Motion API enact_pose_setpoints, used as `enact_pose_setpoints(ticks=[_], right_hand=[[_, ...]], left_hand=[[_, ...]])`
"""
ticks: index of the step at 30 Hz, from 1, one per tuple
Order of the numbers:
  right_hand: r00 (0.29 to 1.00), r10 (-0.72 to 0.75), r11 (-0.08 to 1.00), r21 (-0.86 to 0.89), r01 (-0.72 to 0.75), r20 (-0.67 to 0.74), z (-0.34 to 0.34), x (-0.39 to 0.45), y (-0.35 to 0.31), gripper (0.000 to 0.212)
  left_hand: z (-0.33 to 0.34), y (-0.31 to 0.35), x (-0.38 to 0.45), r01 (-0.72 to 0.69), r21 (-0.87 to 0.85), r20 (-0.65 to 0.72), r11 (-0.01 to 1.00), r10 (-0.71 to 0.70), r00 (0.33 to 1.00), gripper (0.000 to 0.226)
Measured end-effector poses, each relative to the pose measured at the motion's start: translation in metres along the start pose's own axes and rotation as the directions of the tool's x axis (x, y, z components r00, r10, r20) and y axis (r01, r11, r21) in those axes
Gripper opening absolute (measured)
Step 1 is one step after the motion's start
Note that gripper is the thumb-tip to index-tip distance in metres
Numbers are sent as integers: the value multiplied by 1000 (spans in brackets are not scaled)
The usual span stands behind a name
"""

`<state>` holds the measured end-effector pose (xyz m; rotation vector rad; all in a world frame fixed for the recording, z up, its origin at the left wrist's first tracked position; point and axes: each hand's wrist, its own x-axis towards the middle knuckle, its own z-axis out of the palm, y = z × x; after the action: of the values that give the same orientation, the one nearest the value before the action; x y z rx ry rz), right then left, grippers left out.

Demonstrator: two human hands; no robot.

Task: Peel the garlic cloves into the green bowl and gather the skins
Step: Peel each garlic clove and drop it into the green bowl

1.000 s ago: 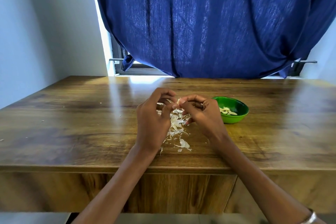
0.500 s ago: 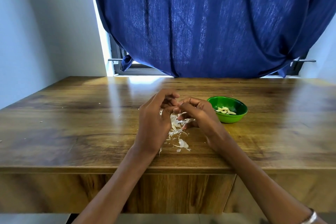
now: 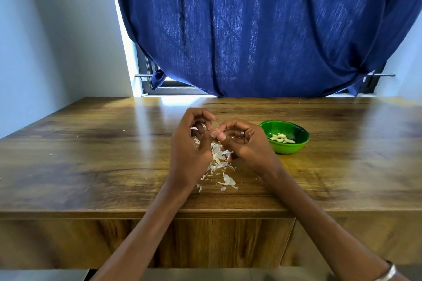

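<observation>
While both hands meet over the table, a small pale clove (image 3: 219, 131) sits pinched between them, mostly hidden by fingertips, so its peel state is unclear. Left hand (image 3: 190, 150) has fingers curled inward, thumb and forefinger tips closing at the clove. Right hand (image 3: 245, 145) is curled too, thumb and forefinger pinching the same bit from the other side; a ring (image 3: 242, 133) shows on one finger. Fingertips of the two hands touch or nearly touch.

Directly under the hands lies a loose pile of skins (image 3: 219, 162), white papery flakes, trailing toward the near table edge. A few stray flakes lie just beside the left wrist, and tiny specks sit well apart on the left part of the table.

Bowl (image 3: 285, 147), green, stands just right of the right hand, upright, apart from the skins. Inside it rest several peeled cloves (image 3: 282, 138), pale yellow, clustered near the middle.

Table (image 3: 91, 166) is glossy brown wood, with a panel front below the near edge. A bangle (image 3: 388, 272) is on the right wrist, bottom corner of view.

Behind the table hangs a dark blue curtain (image 3: 262, 29), gathered at the right, covering a window (image 3: 159, 82) whose frame peeks out at lower left. Pale wall (image 3: 57, 29) on the left.
</observation>
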<state>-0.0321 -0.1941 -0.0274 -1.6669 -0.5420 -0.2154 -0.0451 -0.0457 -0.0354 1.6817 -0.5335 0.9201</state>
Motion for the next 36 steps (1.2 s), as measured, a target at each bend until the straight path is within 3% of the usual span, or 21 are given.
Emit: enact_pose_setpoints(ticks=[10, 13, 17, 20, 24, 29, 36], right_hand=[[992, -130, 989, -67, 129, -6, 0, 2, 3, 5], [989, -149, 988, -47, 148, -24, 2, 1, 3, 14], [989, -147, 987, -62, 145, -20, 3, 2, 2, 19], [997, -82, 993, -88, 82, 5, 3, 3, 6, 8], [998, -62, 997, -48, 62, -1, 5, 4, 8, 11], [996, -85, 996, -1, 85, -23, 6, 4, 8, 15], [989, -124, 992, 24, 126, -83, 12, 4, 5, 11]], left_hand=[[-3, -2, 2, 68, -29, 50, 997, -66, 997, 22], [-1, -2, 2, 80, -22, 65, 997, -78, 995, 22], [0, -7, 0, 104, -73, 121, 992, -94, 988, 29], [0, -9, -1, 130, -109, 145, 986, -114, 983, 26], [4, -5, 0, 132, -78, 80, 988, -125, 989, 39], [8, -5, -1, 90, -45, 26, 995, -89, 996, 22], [10, 1, 1, 82, -54, -47, 995, -85, 995, 35]])
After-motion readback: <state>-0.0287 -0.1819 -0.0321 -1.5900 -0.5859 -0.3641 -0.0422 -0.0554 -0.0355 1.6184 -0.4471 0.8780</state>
